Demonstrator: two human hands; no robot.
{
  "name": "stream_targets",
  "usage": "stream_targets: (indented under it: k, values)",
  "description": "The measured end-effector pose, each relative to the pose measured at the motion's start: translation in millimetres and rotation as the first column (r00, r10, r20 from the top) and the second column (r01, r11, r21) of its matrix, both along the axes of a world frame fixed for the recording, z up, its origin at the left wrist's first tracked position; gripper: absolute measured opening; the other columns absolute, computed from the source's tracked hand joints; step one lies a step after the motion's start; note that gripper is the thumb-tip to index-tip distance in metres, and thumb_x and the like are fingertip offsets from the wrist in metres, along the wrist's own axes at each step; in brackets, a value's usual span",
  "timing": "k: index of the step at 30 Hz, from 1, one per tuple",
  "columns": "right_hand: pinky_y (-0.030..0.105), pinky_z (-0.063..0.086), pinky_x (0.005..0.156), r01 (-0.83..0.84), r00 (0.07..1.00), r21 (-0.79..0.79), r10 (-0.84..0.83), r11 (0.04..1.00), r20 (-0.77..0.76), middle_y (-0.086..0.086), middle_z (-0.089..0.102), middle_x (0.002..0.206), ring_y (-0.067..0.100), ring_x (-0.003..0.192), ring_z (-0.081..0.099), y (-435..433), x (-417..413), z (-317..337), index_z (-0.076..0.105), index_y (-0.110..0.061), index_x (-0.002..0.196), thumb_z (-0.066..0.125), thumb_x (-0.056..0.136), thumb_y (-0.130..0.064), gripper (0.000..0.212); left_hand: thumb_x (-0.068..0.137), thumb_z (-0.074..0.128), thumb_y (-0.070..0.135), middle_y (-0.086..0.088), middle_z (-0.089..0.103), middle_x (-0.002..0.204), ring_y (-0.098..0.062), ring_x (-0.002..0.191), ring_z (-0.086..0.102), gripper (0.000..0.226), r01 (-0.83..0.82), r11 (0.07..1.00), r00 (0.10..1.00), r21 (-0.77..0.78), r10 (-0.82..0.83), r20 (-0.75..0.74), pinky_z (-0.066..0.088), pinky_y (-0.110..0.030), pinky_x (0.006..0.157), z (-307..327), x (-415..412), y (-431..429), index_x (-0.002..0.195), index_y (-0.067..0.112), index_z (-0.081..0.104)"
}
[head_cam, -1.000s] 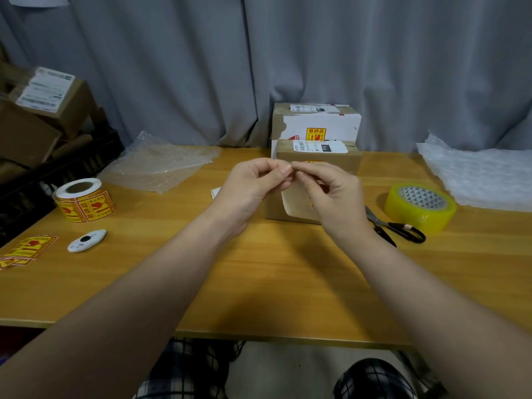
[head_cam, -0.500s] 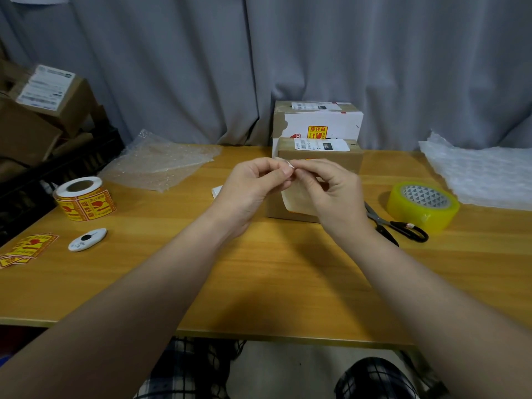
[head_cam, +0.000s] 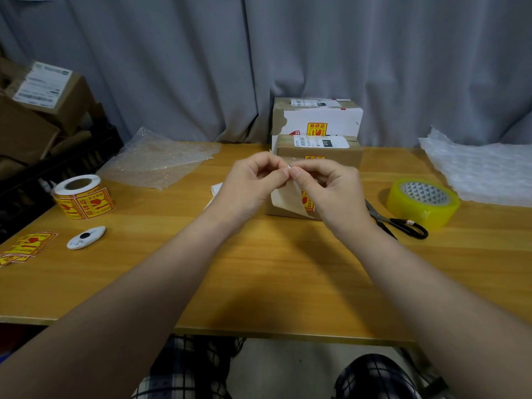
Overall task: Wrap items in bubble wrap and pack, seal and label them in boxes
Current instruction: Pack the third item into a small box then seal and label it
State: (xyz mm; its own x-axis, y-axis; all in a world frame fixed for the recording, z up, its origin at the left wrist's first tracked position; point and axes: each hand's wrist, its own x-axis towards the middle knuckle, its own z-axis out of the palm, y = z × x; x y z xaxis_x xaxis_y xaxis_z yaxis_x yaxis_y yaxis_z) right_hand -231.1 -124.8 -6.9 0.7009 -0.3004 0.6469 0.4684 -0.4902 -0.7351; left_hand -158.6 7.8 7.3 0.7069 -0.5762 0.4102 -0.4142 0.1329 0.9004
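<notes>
while tip-to-tip, curled hands (head_cam: 251, 186) (head_cam: 332, 189) on sticker (head_cam: 288, 201)

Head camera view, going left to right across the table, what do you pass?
Loose stickers → sticker roll → clear bubble wrap → left hand → right hand, both pinching a label → tape roll → white bubble wrap.
</notes>
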Motion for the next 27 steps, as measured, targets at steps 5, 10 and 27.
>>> stream_targets:
  k: [5, 10, 27]
  values:
    - [0.009, 0.047, 0.074, 0.161, 0.984, -0.189, -0.144, 0.969, 0.102, -0.010, 0.068, 0.083, -0.005, 0.084, 0.060, 2.8, 2.1, -3.4, 0.073, -0.013, 0.094, 0.065, 0.088, -0.009, 0.011, 0.086, 0.062, 0.010, -0.002, 0.059, 0.077, -0.021, 0.081, 0.055, 0.010, -0.041, 0.999, 0.997, 0.028, 0.040, 0.060, 0.049, -0.045, 0.084, -1.2, -0.5, -2.5, 0.077, 0.014, 0.060]
    - [0.007, 0.042, 0.067, 0.232, 0.970, -0.157, -0.216, 0.960, 0.112, -0.011, 0.061, 0.074, -0.002, 0.073, 0.055, 10.4, 3.0, -1.2, 0.065, -0.010, 0.082, 0.062, 0.087, -0.006, 0.007, 0.081, 0.059, 0.007, -0.004, 0.053, 0.073, -0.018, 0.073, 0.048, 0.012, -0.055, 0.998, 0.996, 0.013, 0.054, 0.076, 0.043, -0.032, 0.071, -1.6, -5.9, -7.3, 0.072, 0.014, 0.055]
    - [0.043, 0.052, 0.080, 0.048, 0.983, 0.510, 0.052, 0.859, -0.179, 0.009, 0.068, 0.086, 0.023, 0.083, 0.063, 9.9, 4.3, 4.3, 0.068, -0.015, 0.084, 0.050, 0.097, -0.015, 0.022, 0.096, 0.052, 0.013, -0.006, 0.062, 0.086, -0.014, 0.083, 0.060, 0.017, -0.002, 1.000, 0.997, 0.020, 0.004, -0.076, 0.051, -0.025, 0.080, -7.4, -2.4, -10.1, 0.081, 0.012, 0.059]
